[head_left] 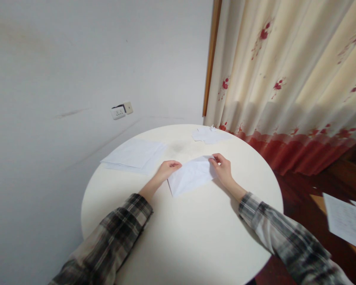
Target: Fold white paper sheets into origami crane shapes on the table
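Note:
A white sheet of paper (pixel 191 176), which looks folded over, lies tilted near the middle of the round white table. My left hand (pixel 166 170) pinches its upper left corner between thumb and fingers. At the upper right corner, my right hand (pixel 222 168) grips the paper, with the thumb and index finger along its top edge. The paper's lower edge points toward me and rests on or just over the tabletop; the exact contact cannot be made out.
A stack of white paper (pixel 132 154) lies at the table's left. Torn-looking paper pieces (pixel 210 135) sit at the far edge. The round table (pixel 178 245) stands by a wall with a socket (pixel 118 113). A curtain (pixel 284 79) hangs right; printed sheets (pixel 347 217) lie lower right.

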`<action>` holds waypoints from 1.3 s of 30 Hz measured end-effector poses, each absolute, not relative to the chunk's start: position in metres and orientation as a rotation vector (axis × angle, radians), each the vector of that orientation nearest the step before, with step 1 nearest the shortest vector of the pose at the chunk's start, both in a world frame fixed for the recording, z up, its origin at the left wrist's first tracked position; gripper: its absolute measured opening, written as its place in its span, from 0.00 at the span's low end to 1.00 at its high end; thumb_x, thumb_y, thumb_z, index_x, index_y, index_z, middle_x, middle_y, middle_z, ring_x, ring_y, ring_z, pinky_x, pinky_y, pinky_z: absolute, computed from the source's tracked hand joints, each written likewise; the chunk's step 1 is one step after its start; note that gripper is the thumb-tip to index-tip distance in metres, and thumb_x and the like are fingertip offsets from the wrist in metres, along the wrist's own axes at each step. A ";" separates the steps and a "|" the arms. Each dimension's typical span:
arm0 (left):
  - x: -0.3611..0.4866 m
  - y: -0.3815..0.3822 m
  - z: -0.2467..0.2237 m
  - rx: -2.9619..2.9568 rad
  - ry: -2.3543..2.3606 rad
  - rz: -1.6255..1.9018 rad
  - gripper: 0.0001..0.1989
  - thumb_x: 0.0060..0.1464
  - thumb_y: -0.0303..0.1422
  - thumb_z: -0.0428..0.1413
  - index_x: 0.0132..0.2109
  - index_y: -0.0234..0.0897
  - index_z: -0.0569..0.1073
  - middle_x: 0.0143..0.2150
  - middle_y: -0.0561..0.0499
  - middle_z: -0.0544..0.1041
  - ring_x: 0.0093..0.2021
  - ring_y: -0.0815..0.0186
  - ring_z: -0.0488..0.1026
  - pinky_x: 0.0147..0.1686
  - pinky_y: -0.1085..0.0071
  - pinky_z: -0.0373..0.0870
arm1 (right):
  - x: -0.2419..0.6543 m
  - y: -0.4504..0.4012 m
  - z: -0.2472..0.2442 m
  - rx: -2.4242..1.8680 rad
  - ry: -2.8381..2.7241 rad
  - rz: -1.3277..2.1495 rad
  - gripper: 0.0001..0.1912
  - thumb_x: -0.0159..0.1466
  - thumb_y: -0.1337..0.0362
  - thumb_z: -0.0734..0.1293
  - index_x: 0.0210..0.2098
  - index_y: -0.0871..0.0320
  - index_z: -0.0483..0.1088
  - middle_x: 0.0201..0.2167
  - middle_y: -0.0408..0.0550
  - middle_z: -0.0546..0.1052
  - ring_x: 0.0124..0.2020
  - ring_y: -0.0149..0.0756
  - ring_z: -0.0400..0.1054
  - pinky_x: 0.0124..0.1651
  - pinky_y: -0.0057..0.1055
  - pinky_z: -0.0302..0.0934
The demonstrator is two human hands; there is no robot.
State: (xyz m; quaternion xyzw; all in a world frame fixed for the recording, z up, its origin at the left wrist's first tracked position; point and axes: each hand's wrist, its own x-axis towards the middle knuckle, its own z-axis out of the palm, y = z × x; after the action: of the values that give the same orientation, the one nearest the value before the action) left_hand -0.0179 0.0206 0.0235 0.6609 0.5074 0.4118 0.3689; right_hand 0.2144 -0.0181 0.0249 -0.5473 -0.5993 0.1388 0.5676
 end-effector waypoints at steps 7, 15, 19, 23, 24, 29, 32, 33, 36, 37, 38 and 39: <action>-0.025 0.024 0.016 1.579 1.246 1.098 0.11 0.39 0.37 0.58 0.29 0.35 0.76 0.30 0.48 0.78 0.33 0.62 0.73 0.36 0.68 0.67 | 0.216 -0.017 0.024 -1.297 -1.288 0.303 0.11 0.53 0.59 0.61 0.30 0.59 0.69 0.26 0.44 0.73 0.29 0.33 0.64 0.36 0.29 0.58; -0.031 0.025 0.015 1.518 1.280 1.116 0.12 0.39 0.38 0.58 0.31 0.34 0.76 0.31 0.49 0.77 0.33 0.63 0.71 0.33 0.71 0.65 | 0.218 -0.016 0.023 -1.296 -1.257 0.325 0.10 0.53 0.60 0.61 0.30 0.59 0.69 0.27 0.45 0.73 0.30 0.34 0.65 0.37 0.29 0.57; -0.032 0.026 0.015 1.491 1.273 1.098 0.12 0.39 0.38 0.57 0.30 0.33 0.76 0.28 0.49 0.76 0.29 0.66 0.70 0.26 0.73 0.63 | 0.220 -0.015 0.023 -1.285 -1.222 0.320 0.10 0.52 0.60 0.61 0.29 0.59 0.68 0.27 0.45 0.73 0.30 0.34 0.64 0.36 0.29 0.57; -0.031 0.026 0.017 1.521 1.294 1.074 0.14 0.39 0.39 0.56 0.31 0.33 0.75 0.29 0.48 0.76 0.27 0.68 0.67 0.24 0.74 0.60 | 0.222 -0.014 0.023 -1.282 -1.183 0.308 0.09 0.52 0.61 0.61 0.29 0.60 0.69 0.27 0.45 0.73 0.30 0.34 0.64 0.36 0.29 0.57; -0.031 0.026 0.017 1.527 1.296 1.065 0.15 0.38 0.39 0.56 0.31 0.32 0.75 0.30 0.48 0.76 0.27 0.68 0.67 0.24 0.74 0.60 | 0.223 -0.014 0.023 -1.279 -1.180 0.305 0.09 0.52 0.61 0.62 0.29 0.60 0.69 0.27 0.45 0.73 0.30 0.34 0.64 0.35 0.29 0.57; -0.031 0.027 0.017 1.526 1.276 1.061 0.17 0.38 0.41 0.55 0.32 0.31 0.74 0.31 0.47 0.76 0.27 0.68 0.67 0.24 0.74 0.60 | 0.224 -0.012 0.021 -1.263 -1.179 0.301 0.09 0.52 0.61 0.62 0.29 0.60 0.69 0.26 0.44 0.73 0.30 0.33 0.64 0.35 0.29 0.56; -0.031 0.028 0.016 1.528 1.255 1.056 0.17 0.38 0.41 0.55 0.32 0.31 0.74 0.31 0.47 0.76 0.27 0.68 0.67 0.24 0.74 0.59 | 0.224 -0.012 0.020 -1.266 -1.184 0.300 0.09 0.52 0.62 0.62 0.29 0.60 0.69 0.27 0.44 0.73 0.30 0.33 0.64 0.36 0.29 0.56; -0.031 0.029 0.015 1.528 1.251 1.053 0.17 0.38 0.41 0.55 0.32 0.31 0.74 0.31 0.47 0.76 0.28 0.68 0.67 0.24 0.74 0.59 | 0.224 -0.012 0.020 -1.268 -1.184 0.300 0.09 0.52 0.62 0.62 0.29 0.60 0.69 0.27 0.44 0.73 0.30 0.33 0.64 0.35 0.29 0.56; -0.032 0.030 0.014 1.525 1.252 1.055 0.17 0.38 0.41 0.55 0.32 0.32 0.74 0.30 0.48 0.75 0.27 0.69 0.67 0.24 0.74 0.60 | 0.225 -0.012 0.019 -1.279 -1.181 0.302 0.09 0.52 0.62 0.62 0.29 0.60 0.69 0.26 0.44 0.73 0.29 0.33 0.64 0.35 0.29 0.56; -0.033 0.030 0.014 1.521 1.258 1.060 0.17 0.38 0.41 0.55 0.32 0.32 0.74 0.30 0.48 0.75 0.27 0.69 0.67 0.24 0.74 0.60 | 0.225 -0.011 0.019 -1.281 -1.179 0.303 0.09 0.52 0.62 0.62 0.29 0.60 0.69 0.25 0.44 0.73 0.29 0.33 0.63 0.35 0.29 0.56; -0.033 0.031 0.013 1.517 1.263 1.065 0.17 0.38 0.41 0.55 0.32 0.32 0.74 0.29 0.48 0.75 0.27 0.69 0.67 0.24 0.74 0.60 | 0.226 -0.011 0.019 -1.282 -1.176 0.304 0.09 0.52 0.61 0.62 0.29 0.60 0.69 0.25 0.44 0.72 0.29 0.33 0.63 0.35 0.29 0.56; -0.033 0.031 0.013 1.514 1.266 1.071 0.17 0.38 0.41 0.55 0.32 0.32 0.73 0.29 0.48 0.75 0.27 0.68 0.68 0.24 0.74 0.61 | 0.226 -0.010 0.019 -1.282 -1.174 0.307 0.09 0.52 0.61 0.62 0.29 0.60 0.69 0.25 0.44 0.72 0.29 0.33 0.63 0.35 0.29 0.56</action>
State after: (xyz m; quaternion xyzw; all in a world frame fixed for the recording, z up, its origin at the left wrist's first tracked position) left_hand -0.0331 0.0308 0.0127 0.6075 0.5083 0.4298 0.4334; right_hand 0.2258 -0.0105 0.0188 -0.5610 -0.5138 0.1342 0.6350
